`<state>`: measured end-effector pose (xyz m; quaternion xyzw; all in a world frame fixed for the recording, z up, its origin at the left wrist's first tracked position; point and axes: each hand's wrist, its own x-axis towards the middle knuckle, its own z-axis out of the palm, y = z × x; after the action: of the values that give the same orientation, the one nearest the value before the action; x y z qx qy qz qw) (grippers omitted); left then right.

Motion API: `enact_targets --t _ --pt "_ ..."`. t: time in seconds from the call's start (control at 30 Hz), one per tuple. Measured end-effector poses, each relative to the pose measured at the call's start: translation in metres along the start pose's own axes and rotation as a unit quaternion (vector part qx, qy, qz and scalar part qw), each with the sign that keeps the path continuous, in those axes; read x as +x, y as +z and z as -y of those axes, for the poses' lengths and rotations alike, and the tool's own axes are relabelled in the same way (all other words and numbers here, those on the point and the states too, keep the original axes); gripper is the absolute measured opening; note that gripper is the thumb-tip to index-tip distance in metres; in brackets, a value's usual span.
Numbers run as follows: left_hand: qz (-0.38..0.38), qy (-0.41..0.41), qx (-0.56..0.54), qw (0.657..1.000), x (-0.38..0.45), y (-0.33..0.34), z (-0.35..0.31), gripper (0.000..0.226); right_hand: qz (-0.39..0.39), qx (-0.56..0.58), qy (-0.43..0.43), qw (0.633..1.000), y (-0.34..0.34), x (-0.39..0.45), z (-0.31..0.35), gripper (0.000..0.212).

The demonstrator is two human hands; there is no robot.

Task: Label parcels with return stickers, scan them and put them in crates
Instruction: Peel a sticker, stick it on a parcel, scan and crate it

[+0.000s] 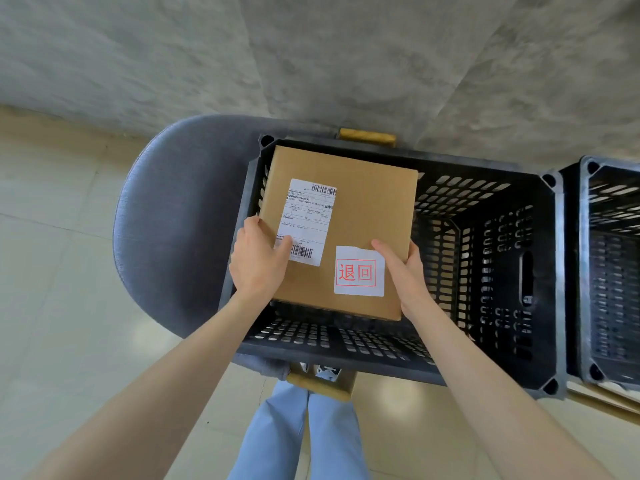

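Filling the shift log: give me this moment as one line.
step: crating | parcel: return sticker on, over left end of black crate | left hand: grips parcel | right hand: grips parcel

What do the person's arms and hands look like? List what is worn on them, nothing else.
Both forearms are bare right down to the wrists, with no sleeves in view. The left hand and the right hand wear no gloves, and no rings, watch or bracelets show on either. Lower in the view, light blue trousers cover the legs.

One parcel [349,216], two crates [491,258].
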<state>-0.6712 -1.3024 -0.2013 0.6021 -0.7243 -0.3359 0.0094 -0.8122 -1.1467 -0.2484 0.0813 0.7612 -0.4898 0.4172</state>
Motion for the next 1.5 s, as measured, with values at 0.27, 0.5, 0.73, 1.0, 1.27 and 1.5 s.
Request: enact_targets --t 0.27,0.5,0.73,1.0,1.27,1.5 --pt "-0.011 0.079 0.098 0.992 -0.005 -0.028 -0.013 0.053 0.016 -0.112 -0.013 0.994 -0.006 -0.002 0.017 0.091" --pt "0.013 0.144 0.157 0.977 -0.019 -0.065 -0.038 0.056 -0.013 -0.253 -0.124 0.959 -0.023 -0.041 0.069 0.094" --pt "0.021 0.243 0.207 0.947 -0.06 -0.104 -0.088 0.052 -0.046 -0.354 -0.243 0.902 -0.065 -0.105 0.126 0.082" --pt "-0.012 0.407 0.189 0.894 -0.124 -0.152 -0.144 0.051 -0.149 -0.398 -0.324 0.845 -0.114 -0.207 0.157 0.073" --pt "0.004 0.553 0.184 0.813 -0.199 -0.173 -0.149 0.051 -0.284 -0.39 -0.306 0.821 -0.151 -0.324 0.114 0.068" --pt "0.075 0.68 0.201 0.701 -0.291 -0.144 -0.118 0.051 -0.372 -0.387 -0.206 0.818 -0.171 -0.418 -0.004 0.067"
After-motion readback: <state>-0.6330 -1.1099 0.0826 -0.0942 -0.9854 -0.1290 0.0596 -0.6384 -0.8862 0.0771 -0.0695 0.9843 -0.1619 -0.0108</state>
